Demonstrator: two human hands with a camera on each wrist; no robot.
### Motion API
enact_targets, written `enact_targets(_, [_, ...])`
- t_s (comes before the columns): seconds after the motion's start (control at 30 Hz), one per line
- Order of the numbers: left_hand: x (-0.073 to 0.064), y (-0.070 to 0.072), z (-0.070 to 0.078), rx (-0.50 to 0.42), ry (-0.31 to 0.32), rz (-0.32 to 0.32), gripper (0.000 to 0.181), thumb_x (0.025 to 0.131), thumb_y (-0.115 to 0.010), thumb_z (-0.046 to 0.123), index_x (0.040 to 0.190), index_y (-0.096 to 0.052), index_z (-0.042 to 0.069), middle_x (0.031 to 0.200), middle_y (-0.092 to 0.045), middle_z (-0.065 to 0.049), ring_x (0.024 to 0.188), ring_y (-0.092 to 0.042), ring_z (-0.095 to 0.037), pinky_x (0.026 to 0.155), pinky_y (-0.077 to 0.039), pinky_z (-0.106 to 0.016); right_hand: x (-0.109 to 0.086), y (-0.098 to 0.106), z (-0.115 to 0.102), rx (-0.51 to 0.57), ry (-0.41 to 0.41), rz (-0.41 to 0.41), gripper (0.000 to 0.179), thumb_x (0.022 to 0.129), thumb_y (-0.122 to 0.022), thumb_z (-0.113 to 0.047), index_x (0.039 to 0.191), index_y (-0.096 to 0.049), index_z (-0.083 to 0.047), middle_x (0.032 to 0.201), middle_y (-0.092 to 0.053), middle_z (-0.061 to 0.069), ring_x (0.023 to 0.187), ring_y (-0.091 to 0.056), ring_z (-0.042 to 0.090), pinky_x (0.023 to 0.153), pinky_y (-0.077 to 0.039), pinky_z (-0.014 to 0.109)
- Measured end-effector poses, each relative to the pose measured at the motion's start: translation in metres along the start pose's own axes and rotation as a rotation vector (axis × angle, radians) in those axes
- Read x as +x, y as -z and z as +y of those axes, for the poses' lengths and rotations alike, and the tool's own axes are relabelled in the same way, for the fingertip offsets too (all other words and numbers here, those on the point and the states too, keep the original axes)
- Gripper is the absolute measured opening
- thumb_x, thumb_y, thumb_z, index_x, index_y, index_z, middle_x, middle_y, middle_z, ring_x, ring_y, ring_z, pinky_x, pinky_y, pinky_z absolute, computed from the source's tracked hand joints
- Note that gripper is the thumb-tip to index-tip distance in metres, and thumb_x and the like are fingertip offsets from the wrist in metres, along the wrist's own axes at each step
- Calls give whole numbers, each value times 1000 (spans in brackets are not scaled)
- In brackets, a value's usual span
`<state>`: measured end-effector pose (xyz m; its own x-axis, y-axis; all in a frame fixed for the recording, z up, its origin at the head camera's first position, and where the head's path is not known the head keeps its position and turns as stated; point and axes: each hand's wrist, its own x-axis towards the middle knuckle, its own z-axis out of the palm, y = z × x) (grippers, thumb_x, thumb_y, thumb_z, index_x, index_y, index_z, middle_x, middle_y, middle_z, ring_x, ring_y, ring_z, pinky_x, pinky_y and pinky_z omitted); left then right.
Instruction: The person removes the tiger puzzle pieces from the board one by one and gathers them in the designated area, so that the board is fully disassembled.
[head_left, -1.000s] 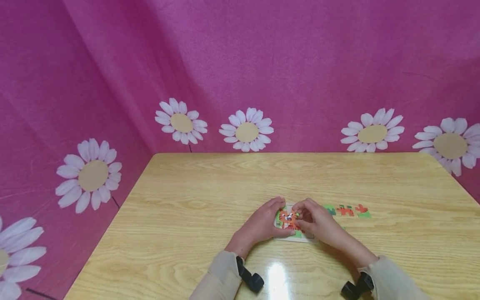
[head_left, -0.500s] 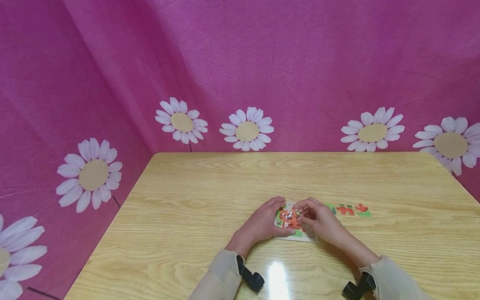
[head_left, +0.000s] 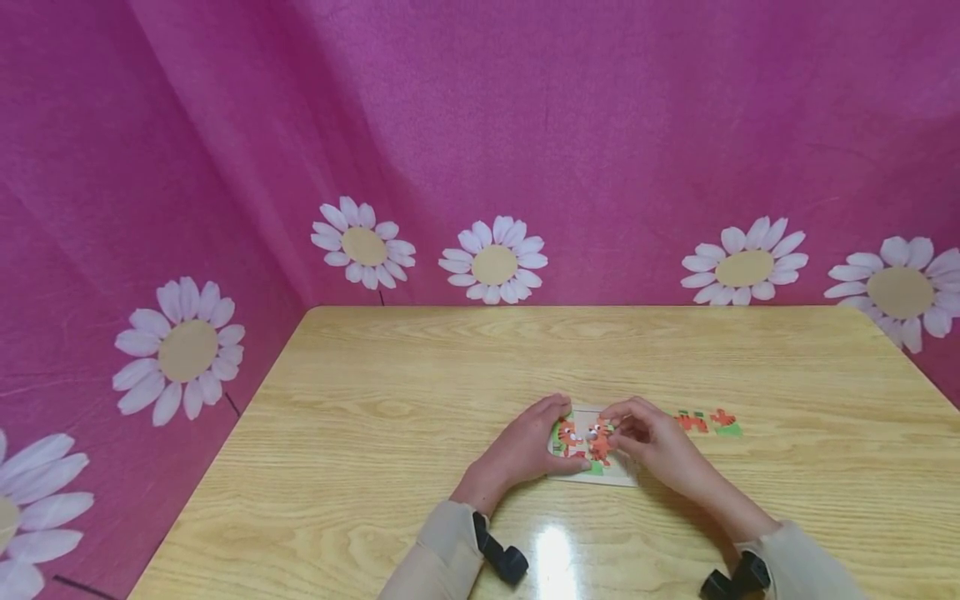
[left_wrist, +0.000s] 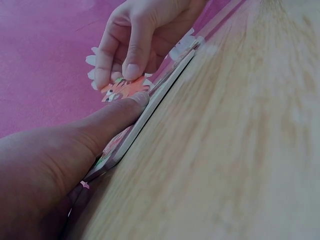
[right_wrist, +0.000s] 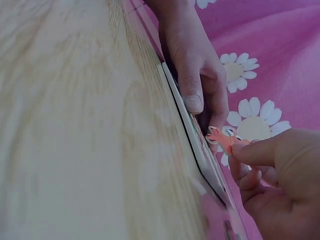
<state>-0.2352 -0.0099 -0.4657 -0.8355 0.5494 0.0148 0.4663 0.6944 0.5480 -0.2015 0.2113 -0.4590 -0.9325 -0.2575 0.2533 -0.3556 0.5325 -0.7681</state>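
The right hand (head_left: 660, 446) is drifting rightward, pinching the tiger piece (head_left: 600, 444) off its neighbour (head_left: 567, 434), so a gap's opening! The left hand (head_left: 521, 442) is gripping the tray (head_left: 619, 480).

The surface (head_left: 420, 367) is a pale yellow-brown wood grain with rounded far corners and a bright patch of glare towards the near side. A puzzle board (head_left: 615, 481) with a pale rim lies flat on it, and to the board's right, a little apart, lie loose orange-and-green puzzle pieces (head_left: 725, 422).
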Motion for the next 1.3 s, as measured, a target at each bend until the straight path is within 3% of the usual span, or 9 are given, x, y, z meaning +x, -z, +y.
enact_targets(0.37, [0,-1,0,-3,11,2,86,79,-76,54,148,-43,15,158,-36,2,147,-34,-15,119,-34,-33,-10,11,9,-19,45,47,27,85,-70,1,111,-66,-6,98,-65,6,80,-64,9,69,-55,18])
enact_targets(0.57, [0,-1,0,1,11,-1,86,79,-76,54,148,-43,15,158,-36,3,147,-33,-15,120,-33,-32,-16,17,11,-14,60,67,28,85,-69,5,111,-66,-4,94,-65,7,75,-57,-2,60,-51,19])
enact_targets(0.97, [0,-1,0,3,16,-6,86,79,-76,54,148,-43,15,158,-36,3,147,-33,-15,120,-33,-33,-27,30,17,-44,38,94,30,85,-69,5,114,-66,-5,96,-63,5,76,-56,-3,64,-52,17])
enact_targets(1.3, [1,-3,-2,9,-1,3,86,79,-76,55,148,-43,14,158,-37,3,147,-34,-14,120,-33,-32,-36,38,26,-27,123,150,29,83,-69,9,110,-66,-2,95,-60,-8,78,-57,-4,65,-50,12])
